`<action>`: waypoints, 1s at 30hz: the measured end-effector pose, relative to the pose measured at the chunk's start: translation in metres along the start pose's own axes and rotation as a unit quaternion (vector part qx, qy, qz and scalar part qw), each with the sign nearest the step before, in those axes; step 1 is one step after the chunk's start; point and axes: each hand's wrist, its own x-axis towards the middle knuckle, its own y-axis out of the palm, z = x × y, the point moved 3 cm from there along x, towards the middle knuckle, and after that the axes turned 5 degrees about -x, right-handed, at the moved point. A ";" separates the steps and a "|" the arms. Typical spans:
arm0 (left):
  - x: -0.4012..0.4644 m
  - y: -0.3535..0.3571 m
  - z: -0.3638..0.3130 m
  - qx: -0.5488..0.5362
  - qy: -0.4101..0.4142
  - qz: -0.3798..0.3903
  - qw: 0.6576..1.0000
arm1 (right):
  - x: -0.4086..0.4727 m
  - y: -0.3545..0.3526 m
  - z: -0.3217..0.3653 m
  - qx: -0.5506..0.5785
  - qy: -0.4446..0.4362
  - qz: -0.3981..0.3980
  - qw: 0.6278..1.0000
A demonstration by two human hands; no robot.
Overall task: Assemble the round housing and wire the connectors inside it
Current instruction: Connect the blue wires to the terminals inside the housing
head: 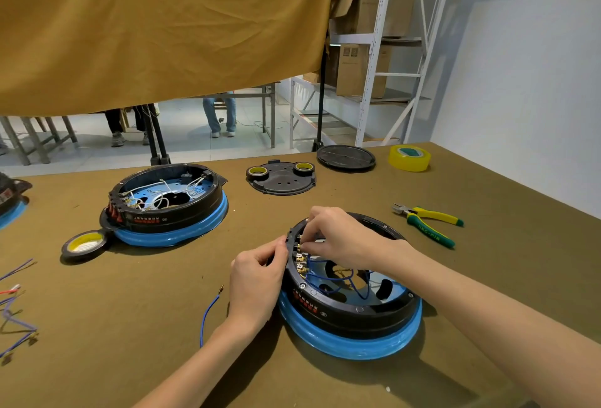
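Observation:
A round black housing (pixel 351 313) on a blue base ring sits in front of me on the olive table. Blue wires (pixel 328 281) loop inside it to brass connectors (pixel 300 264) along its left inner wall. My left hand (pixel 257 281) grips the housing's left outer rim at the switch block. Reaching in from the right, my right hand (pixel 338 238) pinches a connector at the terminals with thumb and fingertips. A loose blue wire (pixel 208 313) with a brass terminal lies on the table left of my left wrist.
A second housing (pixel 169 209) with white wires stands at the left, a black tape roll (pixel 85 245) beside it. Behind lie a black cover plate (pixel 283 180) carrying two tape rolls, a round lid (pixel 346 158), yellow tape (pixel 409 158), and pliers (pixel 426 222). Loose wires (pixel 16 310) lie far left.

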 end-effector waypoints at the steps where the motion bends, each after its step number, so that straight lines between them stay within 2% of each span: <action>1: -0.001 0.000 0.000 0.001 0.004 -0.002 1.000 | 0.001 0.000 0.000 -0.001 -0.003 0.001 1.000; 6: 0.004 0.000 0.006 -0.001 0.007 -0.017 1.000 | 0.005 0.001 0.003 -0.021 -0.023 0.016 0.999; 15: 0.004 0.000 0.008 0.004 0.005 -0.010 1.000 | 0.001 0.010 -0.005 0.018 -0.004 -0.029 0.999; 18: 0.004 0.000 0.006 -0.015 -0.005 0.008 1.000 | 0.000 0.003 -0.017 0.075 0.019 0.007 0.997; 22: 0.002 0.001 0.005 0.014 -0.008 0.003 1.000 | 0.005 -0.006 -0.032 0.114 0.078 -0.034 0.990; 24: 0.001 0.001 0.002 0.019 -0.004 0.003 1.000 | 0.007 0.000 -0.033 0.111 0.100 0.014 0.989; 26: 0.000 0.001 0.001 0.021 -0.002 0.009 1.000 | 0.008 0.004 -0.034 0.124 0.105 0.028 0.986; 30: 0.002 0.000 -0.002 0.043 0.014 0.013 0.999 | 0.010 0.006 -0.037 0.137 0.093 -0.003 0.986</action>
